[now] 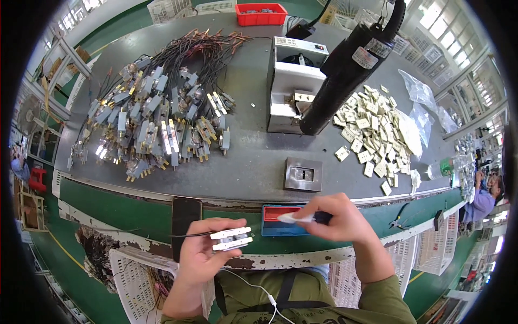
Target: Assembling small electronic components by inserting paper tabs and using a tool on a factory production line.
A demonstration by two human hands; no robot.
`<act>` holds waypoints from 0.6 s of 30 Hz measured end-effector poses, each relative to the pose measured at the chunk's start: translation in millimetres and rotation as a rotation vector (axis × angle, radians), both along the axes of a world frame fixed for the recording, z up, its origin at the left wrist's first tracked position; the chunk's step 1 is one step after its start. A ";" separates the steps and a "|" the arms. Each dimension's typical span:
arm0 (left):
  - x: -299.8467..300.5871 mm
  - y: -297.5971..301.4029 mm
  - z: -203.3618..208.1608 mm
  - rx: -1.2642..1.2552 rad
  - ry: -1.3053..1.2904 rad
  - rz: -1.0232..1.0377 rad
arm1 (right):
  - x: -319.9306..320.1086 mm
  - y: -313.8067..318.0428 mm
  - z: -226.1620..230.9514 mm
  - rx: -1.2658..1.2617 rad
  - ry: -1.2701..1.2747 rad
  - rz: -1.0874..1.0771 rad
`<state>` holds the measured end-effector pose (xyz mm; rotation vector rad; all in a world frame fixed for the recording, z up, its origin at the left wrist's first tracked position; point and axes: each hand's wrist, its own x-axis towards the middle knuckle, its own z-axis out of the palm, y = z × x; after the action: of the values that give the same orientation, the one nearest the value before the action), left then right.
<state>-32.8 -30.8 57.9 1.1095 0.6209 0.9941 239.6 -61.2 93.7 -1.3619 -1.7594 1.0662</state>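
Note:
My left hand [202, 251] grips a small white plug-like part [231, 238] with metal prongs and a thin black wire trailing off to the left. My right hand [337, 218] pinches a slim white-tipped tool with a dark handle [302, 217], its tip pointing left toward that part. Both hands hover over the bench's front edge, above a blue and red box [280, 218].
A heap of wired plug assemblies [156, 113] fills the left of the grey bench. Small white covers [377, 135] lie piled at the right. A white machine [291, 81], a black hanging tube [350, 70], a metal fixture block [303, 174], a black phone [185, 216] and a red tray [261, 13] are also present.

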 end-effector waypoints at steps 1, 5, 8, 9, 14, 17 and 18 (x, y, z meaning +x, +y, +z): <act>1.4 2.2 -1.5 0.007 0.005 -0.027 | -3.5 -2.2 3.3 -0.012 0.076 -0.007; 10.8 10.3 -0.9 0.095 -0.025 -0.098 | -14.0 -5.8 5.7 0.048 0.184 0.002; 13.1 8.8 -2.3 0.066 -0.024 -0.064 | -23.8 -3.9 9.7 0.071 0.193 0.036; 12.9 8.4 -1.8 0.068 -0.022 -0.062 | -24.5 -3.3 10.8 0.076 0.166 0.041; 13.2 7.7 -0.5 0.101 -0.034 -0.125 | -27.2 -3.1 7.0 0.077 0.132 0.031; 10.3 8.1 -3.2 0.081 -0.042 -0.138 | -29.0 -3.0 8.0 0.071 0.134 0.031; 10.0 8.5 -3.5 0.082 -0.043 -0.137 | -29.7 -3.1 8.3 0.070 0.140 0.034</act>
<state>-22.8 -22.3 54.4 1.1838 0.4663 0.9296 209.9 -64.3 102.0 -1.1902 -1.7065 1.0813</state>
